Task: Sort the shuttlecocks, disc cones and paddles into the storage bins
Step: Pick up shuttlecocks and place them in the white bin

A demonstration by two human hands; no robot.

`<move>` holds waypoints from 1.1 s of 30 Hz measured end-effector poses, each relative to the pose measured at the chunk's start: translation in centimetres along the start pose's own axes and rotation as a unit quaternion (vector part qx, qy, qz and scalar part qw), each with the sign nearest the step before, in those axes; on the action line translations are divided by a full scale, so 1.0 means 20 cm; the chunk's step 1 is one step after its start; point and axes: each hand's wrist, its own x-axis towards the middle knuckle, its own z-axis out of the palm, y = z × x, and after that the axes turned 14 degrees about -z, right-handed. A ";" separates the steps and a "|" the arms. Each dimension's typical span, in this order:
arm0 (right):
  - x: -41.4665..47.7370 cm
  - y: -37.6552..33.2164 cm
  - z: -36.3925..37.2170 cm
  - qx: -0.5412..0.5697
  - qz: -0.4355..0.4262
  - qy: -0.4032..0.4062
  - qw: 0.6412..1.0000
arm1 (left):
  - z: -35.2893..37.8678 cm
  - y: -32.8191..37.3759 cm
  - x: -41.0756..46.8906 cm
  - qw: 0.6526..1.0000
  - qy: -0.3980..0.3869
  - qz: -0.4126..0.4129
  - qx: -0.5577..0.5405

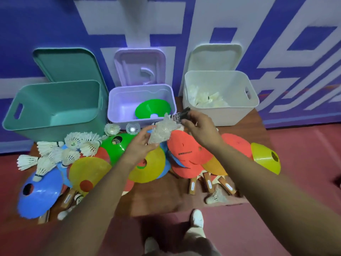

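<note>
My left hand point(140, 145) holds a white feather shuttlecock point(160, 133) by its skirt. My right hand point(200, 126) pinches another shuttlecock point(180, 116) by its dark cork end, the two birdies touching in front of the lilac bin point(118, 108). That bin holds a green disc cone point(153, 108). The white bin point(252, 100) at right holds several shuttlecocks point(206, 98). The teal bin point(55, 108) at left looks empty. Below lie loose shuttlecocks point(55, 154), coloured disc cones point(88, 172) and red paddles point(186, 154).
Bin lids lean against the blue-and-white wall behind. Everything sits on a brown mat point(156, 196) over a red floor. A yellow cone point(265, 157) lies at the mat's right edge, a blue cone point(40, 193) at the left. My shoes point(197, 218) stand near the mat's front edge.
</note>
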 end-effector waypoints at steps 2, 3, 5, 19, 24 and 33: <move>0.05 0.06 -0.10 -0.003 -0.028 -0.020 0.999 | 0.05 0.09 0.07 0.999 0.015 0.020 0.038; 0.07 0.10 -0.15 0.004 -0.032 -0.035 0.999 | 0.08 0.14 0.10 0.998 0.018 0.025 0.051; 0.11 0.19 -0.25 0.029 -0.025 -0.069 0.997 | 0.16 0.22 0.17 0.998 0.013 0.026 0.055; 0.48 0.99 -0.84 0.067 0.181 0.044 0.980 | 0.83 0.70 0.96 0.968 0.095 0.076 0.220; 0.47 1.20 -0.79 -0.040 0.181 -0.108 0.977 | 0.91 0.61 1.16 0.917 0.139 0.014 0.373; 0.35 1.19 -0.77 -0.142 0.102 -0.096 0.980 | 0.88 0.59 1.10 0.886 0.183 0.089 0.416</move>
